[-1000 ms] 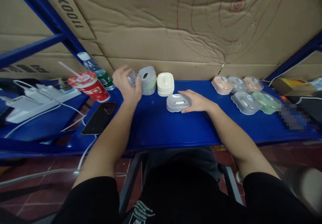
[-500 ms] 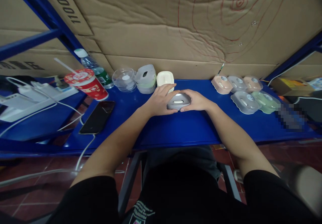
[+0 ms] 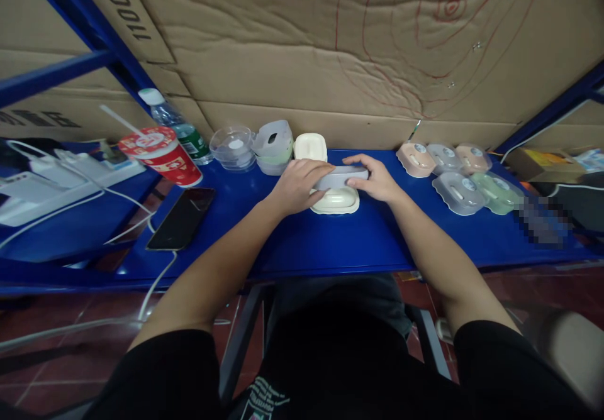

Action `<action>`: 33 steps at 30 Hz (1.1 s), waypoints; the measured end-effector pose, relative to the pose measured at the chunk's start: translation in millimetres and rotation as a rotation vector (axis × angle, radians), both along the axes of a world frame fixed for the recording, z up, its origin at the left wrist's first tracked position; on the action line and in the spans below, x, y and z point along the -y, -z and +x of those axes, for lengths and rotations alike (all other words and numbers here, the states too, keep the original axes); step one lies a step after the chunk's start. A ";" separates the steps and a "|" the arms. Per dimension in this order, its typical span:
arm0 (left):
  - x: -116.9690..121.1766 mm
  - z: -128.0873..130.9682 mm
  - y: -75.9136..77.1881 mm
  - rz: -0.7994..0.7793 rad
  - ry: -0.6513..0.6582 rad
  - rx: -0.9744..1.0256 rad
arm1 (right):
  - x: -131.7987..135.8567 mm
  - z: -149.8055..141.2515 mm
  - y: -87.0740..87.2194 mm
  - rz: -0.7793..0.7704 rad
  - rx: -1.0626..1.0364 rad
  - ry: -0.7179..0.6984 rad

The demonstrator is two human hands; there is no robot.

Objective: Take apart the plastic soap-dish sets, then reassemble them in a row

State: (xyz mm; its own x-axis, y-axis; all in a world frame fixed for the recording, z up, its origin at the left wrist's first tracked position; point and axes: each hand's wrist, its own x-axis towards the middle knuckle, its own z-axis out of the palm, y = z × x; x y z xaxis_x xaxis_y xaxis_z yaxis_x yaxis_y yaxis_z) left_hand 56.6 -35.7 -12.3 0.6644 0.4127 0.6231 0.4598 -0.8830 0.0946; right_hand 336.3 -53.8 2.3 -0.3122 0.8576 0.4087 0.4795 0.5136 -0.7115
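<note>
Between both hands is a grey plastic box shell (image 3: 342,177), tilted with its side wall towards me. My left hand (image 3: 302,184) grips its left end, fingers over the top. The thumb and fingers of my right hand (image 3: 376,180) close round its right end. Just below and in front of the shell, a cream plastic base (image 3: 336,201) with a raised oval middle lies on the blue table (image 3: 330,244). Part of the base is hidden by the shell and my left fingers. Behind my left hand stands a cream rounded-square piece (image 3: 310,146).
Nested grey and green shells (image 3: 274,146) and clear round lids (image 3: 232,146) stand at the back left. Several assembled boxes (image 3: 457,192) with clear covers sit at right. A phone (image 3: 182,219), red cup (image 3: 165,159) and bottle (image 3: 182,127) are at left.
The grey shell has been lifted and tilted off the cream base, which is now exposed beneath. My right hand has moved slightly up and to the right with it.
</note>
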 end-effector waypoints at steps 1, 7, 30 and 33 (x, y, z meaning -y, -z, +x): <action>-1.1 -0.8 0.7 -0.021 -0.035 0.028 | 0.1 -0.8 -0.5 -0.007 -0.047 0.010; -5.6 -3.0 8.2 -0.098 -0.206 0.312 | 4.7 -13.6 -4.7 -0.109 -0.303 0.014; -44.0 -55.1 -9.3 -0.203 -0.859 0.561 | -5.1 20.3 1.0 -0.089 0.482 -0.189; -51.7 -57.0 -1.1 -0.218 -0.816 0.542 | -6.5 23.6 3.3 -0.138 0.578 -0.194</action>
